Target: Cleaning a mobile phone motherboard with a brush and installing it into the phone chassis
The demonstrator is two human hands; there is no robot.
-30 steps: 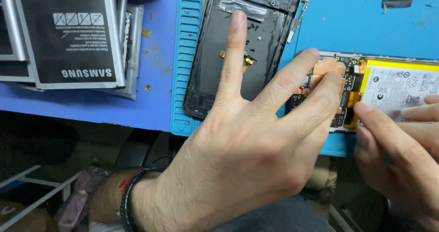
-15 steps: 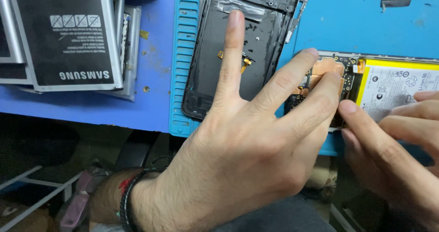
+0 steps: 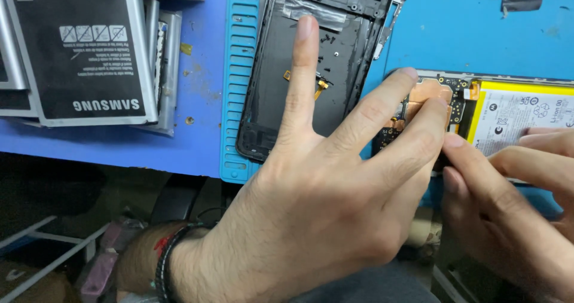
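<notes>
on the blue table (image 3: pixel 197 135), near its front edge, lay an opened smartphone with bare circuit board, copper-coloured shielding and a yellow-edged white battery (image 3: pixel 514 115). the left hand (image 3: pixel 323 195) was spread wide, gripping nothing: its forefinger lay flat on a separate black plastic phone back shell (image 3: pixel 281 70), and two other fingertips pressed on the copper part of the opened phone. the right hand (image 3: pixel 514 207) came in from the right, fingers loosely curled, with fingertips at the phone's near edge just beside the left fingertips; whether it pinched anything i cannot tell. the black shell rested on a ribbed turquoise rubber work mat (image 3: pixel 239 70), and inside its hollow sat a small gold flex strip and a patch of clear tape. to the left lay a flat black rectangular battery (image 3: pixel 78 46) on a stack of grey metal-edged slabs. a dark braided band circled the left wrist.
</notes>
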